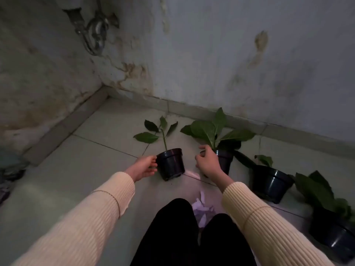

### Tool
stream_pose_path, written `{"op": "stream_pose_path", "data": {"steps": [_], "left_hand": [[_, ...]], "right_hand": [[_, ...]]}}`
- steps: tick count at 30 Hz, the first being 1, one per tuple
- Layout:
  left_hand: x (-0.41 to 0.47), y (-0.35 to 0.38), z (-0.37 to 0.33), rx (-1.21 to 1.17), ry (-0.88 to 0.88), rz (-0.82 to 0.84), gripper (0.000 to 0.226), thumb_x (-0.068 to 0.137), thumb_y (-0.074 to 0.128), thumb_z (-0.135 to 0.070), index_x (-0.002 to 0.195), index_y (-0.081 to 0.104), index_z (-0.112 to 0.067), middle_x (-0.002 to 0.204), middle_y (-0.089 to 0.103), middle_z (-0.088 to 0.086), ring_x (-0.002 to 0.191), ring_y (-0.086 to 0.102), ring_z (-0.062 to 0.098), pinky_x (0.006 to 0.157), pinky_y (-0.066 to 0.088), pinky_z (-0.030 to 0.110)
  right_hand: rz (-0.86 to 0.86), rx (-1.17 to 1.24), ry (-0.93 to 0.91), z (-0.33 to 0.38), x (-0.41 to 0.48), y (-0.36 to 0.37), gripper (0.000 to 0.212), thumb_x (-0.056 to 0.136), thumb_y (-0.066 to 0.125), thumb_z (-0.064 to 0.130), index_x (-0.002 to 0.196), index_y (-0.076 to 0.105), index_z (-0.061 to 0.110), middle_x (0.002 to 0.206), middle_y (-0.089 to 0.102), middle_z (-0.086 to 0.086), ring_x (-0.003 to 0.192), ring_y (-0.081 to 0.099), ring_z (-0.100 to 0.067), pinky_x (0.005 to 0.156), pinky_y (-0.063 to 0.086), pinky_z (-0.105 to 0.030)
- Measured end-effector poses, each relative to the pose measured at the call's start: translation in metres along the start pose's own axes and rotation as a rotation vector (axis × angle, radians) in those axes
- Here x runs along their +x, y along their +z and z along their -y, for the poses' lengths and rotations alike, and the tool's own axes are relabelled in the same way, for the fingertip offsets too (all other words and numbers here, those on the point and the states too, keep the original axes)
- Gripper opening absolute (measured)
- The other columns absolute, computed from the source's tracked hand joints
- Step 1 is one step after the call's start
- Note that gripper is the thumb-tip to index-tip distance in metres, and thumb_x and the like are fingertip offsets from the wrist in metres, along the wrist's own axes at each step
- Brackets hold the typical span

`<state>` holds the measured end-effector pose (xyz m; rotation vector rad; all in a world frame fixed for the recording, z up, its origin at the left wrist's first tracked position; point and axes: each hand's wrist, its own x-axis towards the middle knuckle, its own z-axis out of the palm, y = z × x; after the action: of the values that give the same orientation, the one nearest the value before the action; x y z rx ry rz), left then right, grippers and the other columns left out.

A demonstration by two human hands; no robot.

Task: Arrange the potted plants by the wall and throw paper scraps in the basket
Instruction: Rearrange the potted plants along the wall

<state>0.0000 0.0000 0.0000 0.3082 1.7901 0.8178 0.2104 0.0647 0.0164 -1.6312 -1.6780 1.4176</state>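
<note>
Several black plastic pots with green leafy plants stand on the tiled floor near the wall. My left hand (145, 167) is cupped, fingers apart, with its fingertips touching the left side of the leftmost pot (171, 164), which holds a thin-stemmed plant. My right hand (208, 163) curls over the near rim of the second pot (224, 160), which has broad leaves. A third pot (270, 183) and a fourth pot (334, 233) stand further right. Pale paper scraps (203, 210) lie on the floor between my knees. No basket is in view.
The stained wall (211, 64) and its skirting run behind the pots and meet a side wall at the corner on the left. A metal pipe (94, 33) hangs high in that corner. Dark cloth (7, 177) lies at the left edge.
</note>
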Motion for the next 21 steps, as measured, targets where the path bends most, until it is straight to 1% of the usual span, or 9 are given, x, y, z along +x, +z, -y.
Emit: {"op": "stream_pose_path", "data": {"steps": [3, 7, 9, 11, 13, 15, 17, 19, 21], "left_hand": [[0.029, 0.008, 0.002, -0.134, -0.118, 0.008, 0.022, 0.095, 0.047, -0.026, 0.086, 0.052, -0.007, 0.087, 0.057, 0.010, 0.073, 0.056, 0.020, 0.065, 0.049, 0.028], [0.068, 0.020, 0.009, -0.368, -0.246, -0.012, 0.038, 0.094, 0.050, -0.029, 0.116, 0.046, 0.002, 0.087, 0.052, 0.018, 0.077, 0.055, 0.025, 0.084, 0.050, 0.032], [0.081, 0.025, 0.008, -0.446, -0.284, -0.037, 0.048, 0.094, 0.051, -0.033, 0.125, 0.043, 0.003, 0.089, 0.051, 0.018, 0.078, 0.054, 0.026, 0.086, 0.049, 0.033], [0.094, 0.027, 0.007, -0.503, -0.296, -0.084, 0.048, 0.094, 0.051, -0.035, 0.127, 0.042, -0.001, 0.099, 0.051, 0.017, 0.083, 0.054, 0.025, 0.088, 0.049, 0.034], [0.104, 0.027, 0.005, -0.549, -0.308, -0.124, 0.040, 0.094, 0.051, -0.037, 0.122, 0.043, -0.009, 0.112, 0.045, 0.015, 0.090, 0.053, 0.024, 0.090, 0.049, 0.035], [0.114, 0.026, 0.005, -0.557, -0.326, -0.143, 0.032, 0.093, 0.051, -0.038, 0.111, 0.043, -0.013, 0.108, 0.045, 0.012, 0.088, 0.052, 0.021, 0.087, 0.050, 0.033], [0.121, 0.025, 0.006, -0.539, -0.346, -0.130, 0.028, 0.093, 0.053, -0.035, 0.106, 0.046, -0.012, 0.091, 0.049, 0.008, 0.074, 0.050, 0.016, 0.075, 0.053, 0.029], [0.127, 0.024, 0.007, -0.509, -0.362, -0.117, 0.022, 0.092, 0.055, -0.031, 0.100, 0.050, -0.011, 0.080, 0.048, 0.005, 0.068, 0.047, 0.013, 0.058, 0.053, 0.026], [0.131, 0.023, 0.009, -0.511, -0.368, -0.122, 0.018, 0.091, 0.057, -0.028, 0.087, 0.052, -0.010, 0.078, 0.048, 0.005, 0.066, 0.047, 0.012, 0.054, 0.052, 0.025]], "right_hand": [[0.059, -0.015, 0.056, -0.012, 0.022, 0.006, 0.039, 0.090, 0.051, 0.008, 0.128, 0.047, 0.009, 0.077, 0.056, -0.003, 0.074, 0.060, -0.024, 0.075, 0.053, -0.039], [0.134, 0.034, 0.169, -0.023, 0.048, 0.019, 0.038, 0.091, 0.051, 0.009, 0.128, 0.047, 0.008, 0.074, 0.056, -0.002, 0.067, 0.059, -0.022, 0.066, 0.051, -0.034], [0.185, 0.077, 0.241, -0.022, 0.062, 0.029, 0.039, 0.093, 0.049, 0.011, 0.132, 0.044, 0.007, 0.075, 0.056, -0.004, 0.060, 0.055, -0.019, 0.055, 0.048, -0.028], [0.239, 0.106, 0.305, -0.019, 0.077, 0.042, 0.041, 0.096, 0.046, 0.013, 0.137, 0.038, 0.008, 0.076, 0.054, -0.005, 0.057, 0.049, -0.018, 0.049, 0.042, -0.026], [0.282, 0.096, 0.329, -0.014, 0.093, 0.054, 0.044, 0.098, 0.045, 0.018, 0.139, 0.034, 0.008, 0.080, 0.054, -0.008, 0.057, 0.050, -0.021, 0.051, 0.043, -0.029], [0.317, 0.033, 0.346, -0.009, 0.108, 0.066, 0.047, 0.098, 0.045, 0.029, 0.139, 0.032, 0.009, 0.095, 0.059, -0.014, 0.067, 0.058, -0.027, 0.059, 0.052, -0.036], [0.325, -0.031, 0.389, -0.006, 0.120, 0.076, 0.050, 0.096, 0.044, 0.041, 0.135, 0.033, 0.012, 0.103, 0.061, -0.017, 0.075, 0.063, -0.030, 0.065, 0.056, -0.039], [0.313, -0.070, 0.438, -0.004, 0.128, 0.084, 0.052, 0.093, 0.044, 0.049, 0.125, 0.039, 0.010, 0.097, 0.062, -0.014, 0.071, 0.065, -0.028, 0.060, 0.057, -0.036], [0.299, -0.100, 0.476, -0.004, 0.134, 0.091, 0.048, 0.091, 0.045, 0.053, 0.109, 0.044, 0.009, 0.088, 0.061, -0.011, 0.066, 0.064, -0.027, 0.053, 0.054, -0.031]]}}
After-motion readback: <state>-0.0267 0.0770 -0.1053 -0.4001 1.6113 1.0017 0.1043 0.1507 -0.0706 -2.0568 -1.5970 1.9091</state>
